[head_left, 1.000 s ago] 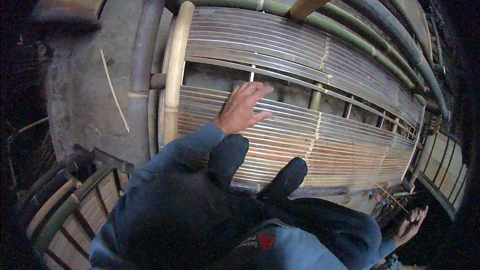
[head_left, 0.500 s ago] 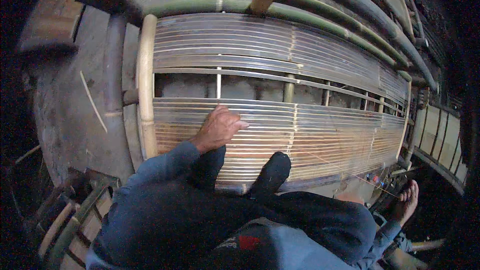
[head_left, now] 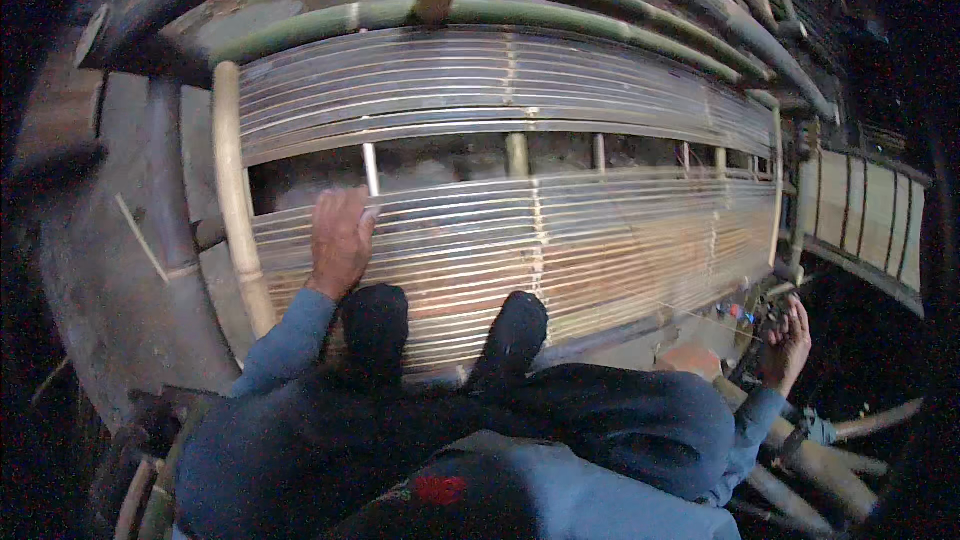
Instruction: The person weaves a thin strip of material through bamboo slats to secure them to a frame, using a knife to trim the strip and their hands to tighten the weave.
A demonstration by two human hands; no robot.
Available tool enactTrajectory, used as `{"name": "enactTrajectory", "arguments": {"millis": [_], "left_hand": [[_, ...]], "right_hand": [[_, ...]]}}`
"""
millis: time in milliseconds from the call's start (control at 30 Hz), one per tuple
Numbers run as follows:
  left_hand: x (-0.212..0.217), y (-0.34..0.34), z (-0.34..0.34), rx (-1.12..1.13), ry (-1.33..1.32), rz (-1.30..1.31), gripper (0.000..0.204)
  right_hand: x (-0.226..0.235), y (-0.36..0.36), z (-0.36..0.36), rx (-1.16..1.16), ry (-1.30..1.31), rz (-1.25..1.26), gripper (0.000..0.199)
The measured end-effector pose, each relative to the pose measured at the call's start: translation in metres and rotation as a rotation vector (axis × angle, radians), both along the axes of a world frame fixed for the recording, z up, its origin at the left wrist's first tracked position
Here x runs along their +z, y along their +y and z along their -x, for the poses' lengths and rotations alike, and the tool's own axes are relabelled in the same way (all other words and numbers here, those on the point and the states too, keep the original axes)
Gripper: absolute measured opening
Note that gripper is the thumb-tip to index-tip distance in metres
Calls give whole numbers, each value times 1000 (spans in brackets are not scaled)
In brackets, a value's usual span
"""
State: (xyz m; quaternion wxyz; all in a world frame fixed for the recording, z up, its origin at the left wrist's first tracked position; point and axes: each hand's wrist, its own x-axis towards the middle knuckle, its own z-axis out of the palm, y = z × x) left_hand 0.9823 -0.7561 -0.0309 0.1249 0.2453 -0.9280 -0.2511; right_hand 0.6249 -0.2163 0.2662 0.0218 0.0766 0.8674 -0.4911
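Before me lies a bamboo frame with two bands of thin parallel slats. My left hand (head_left: pixel 342 240) rests on the near band of slats (head_left: pixel 450 230) by its far edge, towards the left end. Its fingers are bent together over that edge; motion blur and the hand itself hide what they grip, if anything. A small pale bit shows at its thumb. Far to the right, my right hand (head_left: pixel 787 348) is raised beyond the frame with curled fingers. A thin cord (head_left: pixel 710 320) runs from above the slats to this hand, its grip partly hidden.
Between the bands runs a gap with a pale crosspiece (head_left: pixel 371 168) in it. The far band (head_left: pixel 400 85) lies beyond. A thick bamboo pole (head_left: pixel 232 140) bounds the left end. My dark-covered feet (head_left: pixel 515 335) rest on the near slats. Stacked poles (head_left: pixel 820 470) lie at lower right.
My left hand has moved left across the slats to the near band's far edge. The view has shifted, and my right hand sits a little higher in it, fingers pointing more upward.
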Motion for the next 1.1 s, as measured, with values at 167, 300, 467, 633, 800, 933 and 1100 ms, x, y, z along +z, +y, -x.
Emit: {"name": "enactTrajectory", "arguments": {"millis": [167, 300, 467, 633, 800, 933, 1100], "left_hand": [[8, -17, 11, 144, 47, -330, 19], [-11, -31, 1, 80, -66, -221, 15], [-18, -42, -4, 52, -68, -339, 17], [-40, -53, 1, -69, -93, -206, 21], [-37, -73, 25, 117, -211, -729, 27], [-57, -74, 28, 215, -486, -650, 41], [-41, -63, 39, 278, -519, -622, 37]], "right_hand": [[-13, -14, 16, 221, 47, -205, 38], [-16, -107, -2, 419, 69, -401, 43], [-65, -189, -18, 658, -137, -306, 48], [-153, -295, -80, 1147, -183, -217, 42], [-246, -423, -128, 1512, 86, -488, 26], [-306, -477, -151, 1511, 164, -649, 14], [-346, -494, -159, 1614, -36, -498, 20]]}}
